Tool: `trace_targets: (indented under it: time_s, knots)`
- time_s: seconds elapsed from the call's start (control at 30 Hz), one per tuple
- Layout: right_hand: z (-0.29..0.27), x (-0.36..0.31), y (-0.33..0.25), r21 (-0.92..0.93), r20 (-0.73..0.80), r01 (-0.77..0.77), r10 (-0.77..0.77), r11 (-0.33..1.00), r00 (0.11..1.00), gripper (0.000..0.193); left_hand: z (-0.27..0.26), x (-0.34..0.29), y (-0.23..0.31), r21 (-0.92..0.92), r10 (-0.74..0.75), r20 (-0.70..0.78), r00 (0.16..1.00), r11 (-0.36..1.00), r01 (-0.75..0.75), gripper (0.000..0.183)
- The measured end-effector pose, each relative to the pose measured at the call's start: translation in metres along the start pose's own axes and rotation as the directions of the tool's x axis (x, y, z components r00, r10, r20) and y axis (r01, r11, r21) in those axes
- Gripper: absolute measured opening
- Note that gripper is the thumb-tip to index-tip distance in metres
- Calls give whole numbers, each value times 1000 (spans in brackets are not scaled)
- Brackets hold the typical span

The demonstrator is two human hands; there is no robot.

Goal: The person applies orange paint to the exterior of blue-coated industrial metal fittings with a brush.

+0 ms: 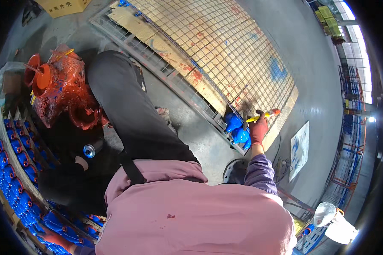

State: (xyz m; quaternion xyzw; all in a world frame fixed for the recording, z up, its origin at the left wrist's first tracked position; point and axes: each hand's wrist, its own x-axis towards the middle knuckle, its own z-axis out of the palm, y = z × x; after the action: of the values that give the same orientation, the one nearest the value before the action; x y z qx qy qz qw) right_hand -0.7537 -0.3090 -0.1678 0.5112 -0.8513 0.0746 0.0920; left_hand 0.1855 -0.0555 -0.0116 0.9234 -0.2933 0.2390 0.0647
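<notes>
My right hand (258, 129), in a red glove, is closed round a paintbrush (259, 117) with a yellow handle and a red-stained tip. Just left of it, two glossy blue-painted metal castings (240, 136) sit at the near corner of a wire-mesh rack (225, 55). At the far lower left, my left hand (57, 239), also in a red glove, reaches in among many blue castings with red ends (19, 199). Its fingertips are dark and blend with the blue pieces, so its grip is unclear.
Red-smeared paint containers (61, 91) stand left of my leg, with a spray can (92, 148) below them. Paint-spotted cardboard (174, 55) lies under the mesh. A blue-stained white sheet (299, 148) is on the floor at right, and a cardboard box (66, 7) stands top left.
</notes>
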Motion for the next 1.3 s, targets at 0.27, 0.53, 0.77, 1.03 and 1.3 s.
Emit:
trace_targets:
  time_s: [0.27, 0.53, 0.77, 1.03, 1.3]
  knots:
    - [64, -29, 28, -111, 15, -40, 41, 993, 999, 36, -46, 18, 163, -141, 633, -171, 755, 743, -654, 38]
    - [44, -26, -44, 37, 53, 287, -289, 957, 956, 30, -47, -12, 285, -414, 690, -306, 656, 524, -744, 33]
    - [60, -33, -119, 17, 101, 614, -613, 789, 784, 23, -63, -44, 352, -844, 368, -67, 928, 475, -249, 32]
    - [33, -53, -45, 44, 388, 757, -709, 652, 588, 21, -48, -32, 314, -528, 663, -271, 698, 504, -684, 31]
    - [58, -72, -7, 238, 741, 229, -329, 944, 586, 51, -66, -46, 348, -691, 514, -188, 837, 536, -485, 32]
